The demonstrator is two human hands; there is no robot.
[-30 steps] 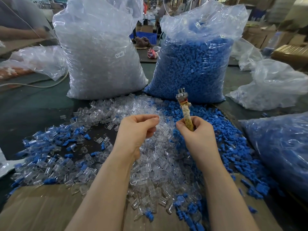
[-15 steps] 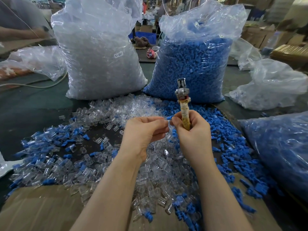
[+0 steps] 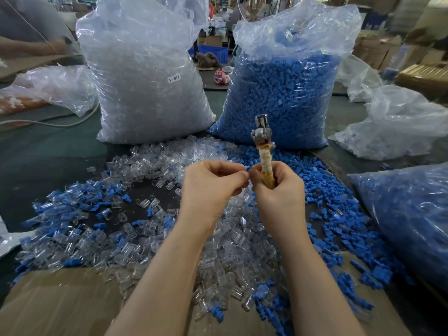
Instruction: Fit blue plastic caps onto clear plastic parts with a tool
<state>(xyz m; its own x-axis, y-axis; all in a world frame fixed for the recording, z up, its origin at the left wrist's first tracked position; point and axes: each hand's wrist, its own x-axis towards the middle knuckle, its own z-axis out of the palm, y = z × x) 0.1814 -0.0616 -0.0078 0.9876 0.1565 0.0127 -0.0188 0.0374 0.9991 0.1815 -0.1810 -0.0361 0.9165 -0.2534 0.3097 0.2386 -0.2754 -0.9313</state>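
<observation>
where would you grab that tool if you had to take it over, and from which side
By the wrapped handle just under the metal head, coming from the far side or above. The tool stands upright in the right hand, whose fingers cover the handle's lower part, so only the upper stretch is free.

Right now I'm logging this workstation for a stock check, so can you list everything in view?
Bag of clear parts: one, clear, back left.
Bag of blue caps: one, blue, back right.
Second blue bag: one, right edge.
Slack plastic bags: several, clear, far sides.
Loose clear parts: pile, centre.
Loose blue caps: pile, right of centre.
Capped pieces: many, clear and blue, left.
Cardboard: brown, near edge.
Tool: one, metal head, wrapped handle, upright.
Blue cap: one, between the fingertips.
Left hand: pinching a small part.
Right hand: holds the tool.
</observation>
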